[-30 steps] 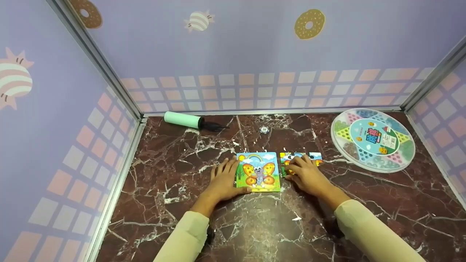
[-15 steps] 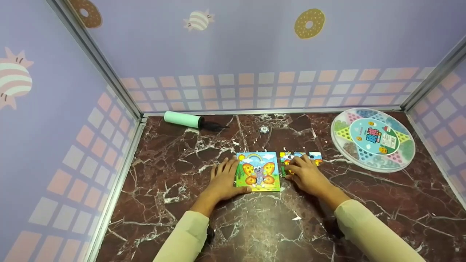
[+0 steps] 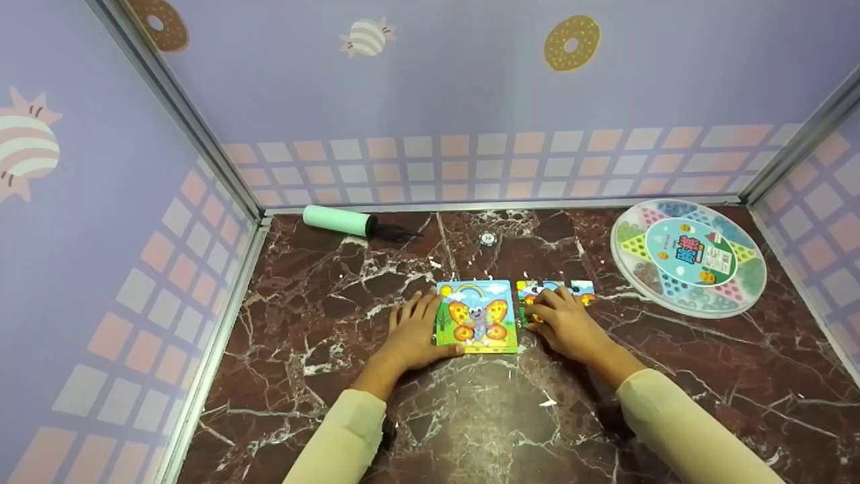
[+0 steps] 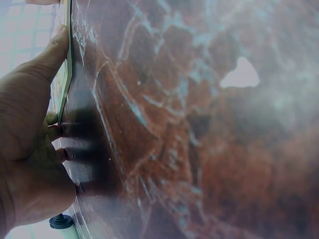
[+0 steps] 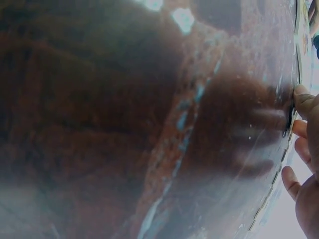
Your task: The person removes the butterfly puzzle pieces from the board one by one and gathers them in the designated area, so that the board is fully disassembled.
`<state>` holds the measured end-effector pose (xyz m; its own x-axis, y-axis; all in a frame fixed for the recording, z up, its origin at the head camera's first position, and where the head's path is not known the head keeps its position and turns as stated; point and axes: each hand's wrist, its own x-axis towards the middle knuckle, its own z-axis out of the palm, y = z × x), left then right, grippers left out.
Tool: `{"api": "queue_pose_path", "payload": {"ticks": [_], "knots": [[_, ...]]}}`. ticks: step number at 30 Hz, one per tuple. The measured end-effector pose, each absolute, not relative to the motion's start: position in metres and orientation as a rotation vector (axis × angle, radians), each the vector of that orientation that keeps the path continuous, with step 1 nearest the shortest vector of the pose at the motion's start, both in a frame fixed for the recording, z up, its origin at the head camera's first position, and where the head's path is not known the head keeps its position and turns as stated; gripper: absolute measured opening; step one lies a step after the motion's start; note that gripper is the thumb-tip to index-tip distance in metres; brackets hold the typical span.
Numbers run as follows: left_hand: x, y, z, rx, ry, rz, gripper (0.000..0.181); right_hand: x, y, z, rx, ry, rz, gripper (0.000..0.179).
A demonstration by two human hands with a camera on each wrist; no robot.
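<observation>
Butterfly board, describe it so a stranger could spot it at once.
On the dark red marbled tabletop, find the person's left hand. The square board lies beside it, thumb tip at its near edge. Unlike the partly covered puzzle pieces by the right hand, it shows one whole butterfly beneath a rainbow.

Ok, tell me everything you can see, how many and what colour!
Butterfly picture board: 1, multicoloured, centre
Puzzle pieces: several, multicoloured, right of the board, partly hidden
Pump-like tube: 1, mint and black, back left
Round token: 1, white and dark, behind the board
Round game set: 1, multicoloured, back right
Table: 1, dark red marbled, underneath
Walls: 3, purple, left, back and right
Left hand: 1, bare, on the board's left edge
Right hand: 1, bare, on the puzzle pieces
Sleeves: 2, cream, on both arms
</observation>
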<state>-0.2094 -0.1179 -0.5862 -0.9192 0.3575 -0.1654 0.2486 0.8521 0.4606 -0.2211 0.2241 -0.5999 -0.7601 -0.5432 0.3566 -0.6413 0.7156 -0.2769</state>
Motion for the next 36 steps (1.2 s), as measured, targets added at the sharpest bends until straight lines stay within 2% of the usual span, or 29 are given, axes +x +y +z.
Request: {"api": "queue_pose_path", "payload": {"ticks": [23,36], "knots": [[-0.2095,-0.1189,-0.5870,0.467,2.781,0.667,0.115,-0.2238,0.2212,-0.5912,0.908,-2.763,0.525,0.014],[-0.2108,-0.1205,-0.5923,0.481,2.777,0.738,0.118,-0.2248,0.2166,-0.5955,0.889,-2.767,0.560,0.020]]}}
